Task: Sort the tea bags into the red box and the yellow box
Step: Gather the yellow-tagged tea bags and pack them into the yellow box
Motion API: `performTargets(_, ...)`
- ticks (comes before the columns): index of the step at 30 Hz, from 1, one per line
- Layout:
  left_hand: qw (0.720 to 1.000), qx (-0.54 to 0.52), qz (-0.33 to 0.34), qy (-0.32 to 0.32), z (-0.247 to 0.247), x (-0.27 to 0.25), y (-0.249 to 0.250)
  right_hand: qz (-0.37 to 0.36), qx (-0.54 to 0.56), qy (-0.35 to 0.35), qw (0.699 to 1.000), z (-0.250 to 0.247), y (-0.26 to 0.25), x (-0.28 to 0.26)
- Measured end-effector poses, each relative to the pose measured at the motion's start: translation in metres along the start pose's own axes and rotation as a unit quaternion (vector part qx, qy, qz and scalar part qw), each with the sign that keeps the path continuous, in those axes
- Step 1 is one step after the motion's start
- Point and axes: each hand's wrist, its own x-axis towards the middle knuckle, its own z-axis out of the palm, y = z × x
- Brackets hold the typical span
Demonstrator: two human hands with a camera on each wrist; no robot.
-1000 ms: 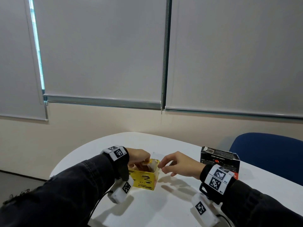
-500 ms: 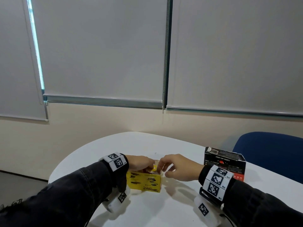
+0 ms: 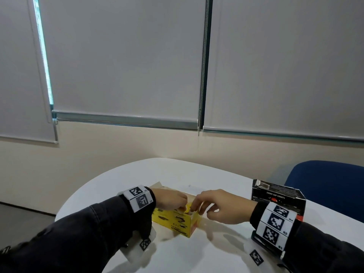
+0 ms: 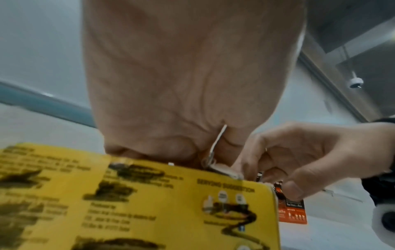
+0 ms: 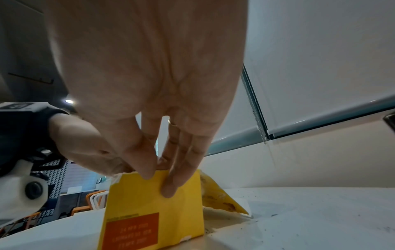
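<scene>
Both hands meet over the open top of the yellow box [image 3: 178,220], which stands on the white counter [image 3: 197,253] just in front of the person. Left hand [image 3: 170,199] sits at the box's far-left rim with its fingers curled down; in the left wrist view a thin pale strip, perhaps a tea bag tag or wrapper edge [image 4: 215,145], sticks out between its fingers, so it seems to pinch something small, though the fingertips themselves are hidden behind the box wall and what it has cannot be made out. Right hand [image 3: 218,206] reaches in from the right, fingers [image 5: 177,169] extended and only slightly bent, their tips lying against the yellow end flap at the rim, thumb alongside; whether anything is caught between them cannot be told. The box's contents are hidden in every view by the hands and walls. A torn yellow flap [image 5: 220,196] juts out on the box's far side. The red box [image 3: 277,198], mostly black on its visible face with red low down, stands well to the right on the counter, partly covered by the right wrist band. Behind it part of a blue chair [image 3: 325,184] is cut off by the frame edge.
</scene>
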Motion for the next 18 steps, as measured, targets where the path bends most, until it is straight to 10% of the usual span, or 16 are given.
performTargets(6,0.991,-0.123,0.009,0.055,-0.006,0.003,-0.005,0.012,0.027,0.018,0.999,0.001,0.0,0.005)
performTargets(18,1.0,-0.005,-0.004,-0.016,-0.005,0.007,0.007,0.023,-0.002,0.015,1.0,0.001,0.0,0.006)
